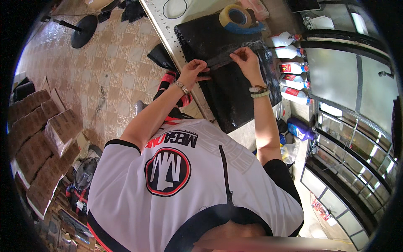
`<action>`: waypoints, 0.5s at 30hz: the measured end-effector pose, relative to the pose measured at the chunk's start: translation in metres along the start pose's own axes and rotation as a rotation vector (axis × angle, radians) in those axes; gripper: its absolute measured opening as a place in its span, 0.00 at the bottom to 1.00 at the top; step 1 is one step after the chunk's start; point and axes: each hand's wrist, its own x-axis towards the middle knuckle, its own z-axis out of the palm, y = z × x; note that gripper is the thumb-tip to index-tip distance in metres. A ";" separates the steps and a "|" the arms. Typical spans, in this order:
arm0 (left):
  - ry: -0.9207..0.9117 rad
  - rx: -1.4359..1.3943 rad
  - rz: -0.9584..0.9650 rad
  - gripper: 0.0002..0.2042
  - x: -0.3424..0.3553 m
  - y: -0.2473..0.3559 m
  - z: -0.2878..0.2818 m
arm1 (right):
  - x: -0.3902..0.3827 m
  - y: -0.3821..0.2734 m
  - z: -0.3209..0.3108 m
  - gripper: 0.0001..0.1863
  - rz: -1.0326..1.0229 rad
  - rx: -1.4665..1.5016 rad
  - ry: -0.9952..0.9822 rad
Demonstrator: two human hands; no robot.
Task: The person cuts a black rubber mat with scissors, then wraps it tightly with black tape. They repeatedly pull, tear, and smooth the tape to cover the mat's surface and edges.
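Observation:
A black plastic-wrapped bundle (228,98) lies on the white table (158,17), with a shiny translucent strip (218,61) running across it. My left hand (193,72) pinches the strip's left end, its lower fingers reaching over the black plastic. My right hand (247,63) pinches the strip farther right, thumb and index together. A roll of tape (231,17) with a blue part sits on the black plastic beyond my hands, beside a pink translucent object (256,7).
Several white bottles (294,94) line the right side, near a purple jug (298,128) and glazed metal-framed panels (331,80). A thin loop (180,8) lies on the table. At left are cardboard boxes (31,151) and a black stand base (84,31) on the tiled floor (109,71).

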 end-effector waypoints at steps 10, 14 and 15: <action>0.194 0.280 0.134 0.09 0.021 0.001 0.005 | 0.004 0.016 0.028 0.13 -0.090 -0.188 0.262; 0.194 0.404 0.200 0.17 0.026 -0.006 -0.001 | -0.010 0.011 0.042 0.24 -0.042 -0.575 0.302; 0.273 0.444 0.233 0.21 0.025 -0.007 -0.002 | -0.011 0.009 0.044 0.29 -0.156 -0.532 0.493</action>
